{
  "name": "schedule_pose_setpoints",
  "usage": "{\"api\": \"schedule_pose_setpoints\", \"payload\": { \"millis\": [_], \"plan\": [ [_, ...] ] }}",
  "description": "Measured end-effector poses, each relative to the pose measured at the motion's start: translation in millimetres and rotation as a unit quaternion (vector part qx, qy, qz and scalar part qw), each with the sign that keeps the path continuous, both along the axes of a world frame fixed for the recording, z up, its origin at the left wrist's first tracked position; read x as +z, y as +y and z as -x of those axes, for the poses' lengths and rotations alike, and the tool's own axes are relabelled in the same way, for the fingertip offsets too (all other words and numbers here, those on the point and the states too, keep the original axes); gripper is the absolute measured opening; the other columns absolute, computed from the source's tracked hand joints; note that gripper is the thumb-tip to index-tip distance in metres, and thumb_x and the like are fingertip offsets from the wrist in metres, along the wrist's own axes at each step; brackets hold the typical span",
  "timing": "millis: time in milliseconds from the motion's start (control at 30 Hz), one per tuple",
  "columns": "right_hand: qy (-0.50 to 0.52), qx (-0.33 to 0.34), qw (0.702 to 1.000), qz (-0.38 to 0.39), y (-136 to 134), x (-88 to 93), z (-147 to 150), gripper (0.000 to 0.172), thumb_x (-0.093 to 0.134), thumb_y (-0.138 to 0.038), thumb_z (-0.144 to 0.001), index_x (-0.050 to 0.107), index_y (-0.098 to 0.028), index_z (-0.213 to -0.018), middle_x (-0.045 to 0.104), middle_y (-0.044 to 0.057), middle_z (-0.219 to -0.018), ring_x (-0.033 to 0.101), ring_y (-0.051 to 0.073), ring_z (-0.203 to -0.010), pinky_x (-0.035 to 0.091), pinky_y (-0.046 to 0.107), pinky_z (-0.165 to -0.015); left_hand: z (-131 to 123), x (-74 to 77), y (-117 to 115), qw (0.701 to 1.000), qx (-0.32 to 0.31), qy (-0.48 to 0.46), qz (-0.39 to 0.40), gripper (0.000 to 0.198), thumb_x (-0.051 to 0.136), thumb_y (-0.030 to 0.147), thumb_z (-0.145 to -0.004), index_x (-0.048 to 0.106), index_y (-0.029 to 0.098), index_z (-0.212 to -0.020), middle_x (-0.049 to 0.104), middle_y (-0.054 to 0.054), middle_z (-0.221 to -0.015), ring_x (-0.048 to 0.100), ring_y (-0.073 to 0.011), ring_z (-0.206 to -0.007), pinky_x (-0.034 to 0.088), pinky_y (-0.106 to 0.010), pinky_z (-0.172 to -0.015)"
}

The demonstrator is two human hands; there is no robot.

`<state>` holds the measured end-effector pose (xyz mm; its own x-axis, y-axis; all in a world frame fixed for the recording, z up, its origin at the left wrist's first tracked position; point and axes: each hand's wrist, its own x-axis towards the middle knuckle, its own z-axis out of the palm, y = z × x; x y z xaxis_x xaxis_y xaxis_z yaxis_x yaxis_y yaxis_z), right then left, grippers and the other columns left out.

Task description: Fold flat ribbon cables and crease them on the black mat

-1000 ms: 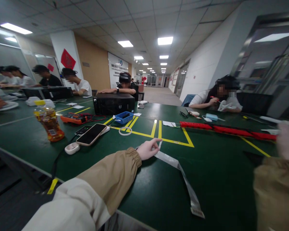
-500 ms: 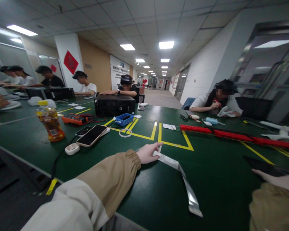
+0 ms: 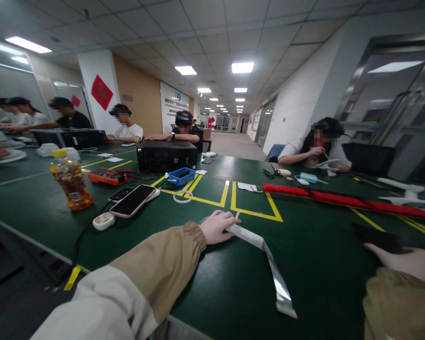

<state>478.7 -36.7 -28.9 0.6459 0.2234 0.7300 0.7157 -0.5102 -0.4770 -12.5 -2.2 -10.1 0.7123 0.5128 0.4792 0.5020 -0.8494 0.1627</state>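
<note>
My left hand (image 3: pixel 217 227) rests low over the green table, fingers closed on one end of a silvery flat strip (image 3: pixel 250 237). From there the strip runs right, folds, and trails toward the table's near edge, its free end lying flat. Part of the held end is covered by my fingers. At the right edge of the view, my right hand (image 3: pixel 405 263) has its thumb stretched along a thin black flat object (image 3: pixel 377 237). The hand is closed around the object's near side, and its other fingers are mostly hidden. What the black object is cannot be made out.
On the green table (image 3: pixel 322 278) lie yellow tape outlines, a white ring (image 3: pixel 183 196), a phone (image 3: pixel 133 200), a blue tray (image 3: pixel 182 176), an orange multimeter (image 3: pixel 107 176) and a drink bottle (image 3: pixel 72 182). A red strip (image 3: pixel 315 196) crosses the right side. Several people sit around.
The fingers of my left hand have curled down onto the strip, where the index finger stretched out before. My right hand with the black object has shifted slightly left in view.
</note>
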Motion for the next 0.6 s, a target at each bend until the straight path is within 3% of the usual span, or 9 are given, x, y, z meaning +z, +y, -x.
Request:
{"api": "schedule_pose_setpoints", "payload": {
  "millis": [67, 133, 233, 400, 500, 600],
  "plan": [
    [0.120, -0.040, 0.992, 0.011, 18.0, -0.9, -8.2, 0.108, 0.048, -0.086, -0.050, 0.055, -0.005, -0.121, 0.033, 0.042, -0.116, 0.020, 0.045, -0.113, -0.001, 0.052, -0.078, 0.0, 1.7, -1.1, 1.000, -0.005, 0.001, -0.023, 0.041, 0.057, 0.028, -0.080, 0.047, 0.023, -0.119, 0.054, -0.003, -0.109, 0.051, -0.0169, -0.102, 0.030, -0.033, -0.098],
    [0.158, -0.032, 0.987, 0.006, 27.2, -0.6, -8.3, 0.110, 0.052, -0.086, -0.044, 0.053, -0.009, -0.123, 0.033, 0.039, -0.120, 0.019, 0.045, -0.114, 0.001, 0.052, -0.081, -0.2, 3.3, -1.8, 0.999, -0.005, 0.000, -0.040, 0.044, 0.059, 0.027, -0.078, 0.046, 0.023, -0.121, 0.052, -0.004, -0.111, 0.049, -0.0174, -0.104, 0.030, -0.033, -0.097],
    [0.082, 0.033, 0.996, -0.021, 32.8, 1.8, 9.6, 0.101, 0.055, -0.083, -0.049, 0.052, -0.014, -0.122, 0.036, 0.034, -0.120, 0.022, 0.043, -0.113, 0.008, 0.053, -0.083, -0.6, 4.6, -2.2, 0.998, -0.007, 0.005, -0.055, 0.049, 0.059, 0.022, -0.077, 0.044, 0.022, -0.124, 0.050, -0.005, -0.113, 0.048, -0.0184, -0.105, 0.034, -0.032, -0.093],
    [-0.051, 0.107, 0.993, -0.004, 42.2, 11.9, 68.0, 0.079, 0.067, -0.068, -0.053, 0.056, -0.015, -0.111, 0.047, 0.027, -0.109, 0.033, 0.041, -0.105, 0.020, 0.052, -0.081, -1.5, 5.4, -3.9, 0.998, -0.023, 0.012, -0.064, 0.042, 0.052, 0.018, -0.081, 0.046, 0.021, -0.122, 0.051, -0.006, -0.110, 0.050, -0.0174, -0.099, 0.038, -0.029, -0.086],
    [-0.154, 0.194, 0.969, 0.008, 43.5, 18.9, 108.9, 0.069, 0.062, -0.064, -0.063, 0.055, -0.013, -0.110, 0.047, 0.022, -0.108, 0.035, 0.036, -0.105, 0.027, 0.048, -0.082, -1.7, 6.5, -6.0, 0.997, -0.040, 0.017, -0.064, 0.040, 0.049, 0.020, -0.083, 0.046, 0.020, -0.123, 0.051, -0.007, -0.110, 0.050, -0.0173, -0.097, 0.039, -0.028, -0.085],
    [-0.242, 0.299, 0.923, 0.015, 39.7, 23.8, 149.2, 0.061, 0.058, -0.058, -0.070, 0.054, -0.011, -0.109, 0.044, 0.019, -0.114, 0.035, 0.033, -0.110, 0.028, 0.045, -0.091, -1.5, 7.5, -7.7, 0.995, -0.062, 0.037, -0.073, 0.039, 0.048, 0.026, -0.086, 0.046, 0.020, -0.124, 0.051, -0.007, -0.111, 0.051, -0.0172, -0.095, 0.040, -0.028, -0.083]
  ]
}}
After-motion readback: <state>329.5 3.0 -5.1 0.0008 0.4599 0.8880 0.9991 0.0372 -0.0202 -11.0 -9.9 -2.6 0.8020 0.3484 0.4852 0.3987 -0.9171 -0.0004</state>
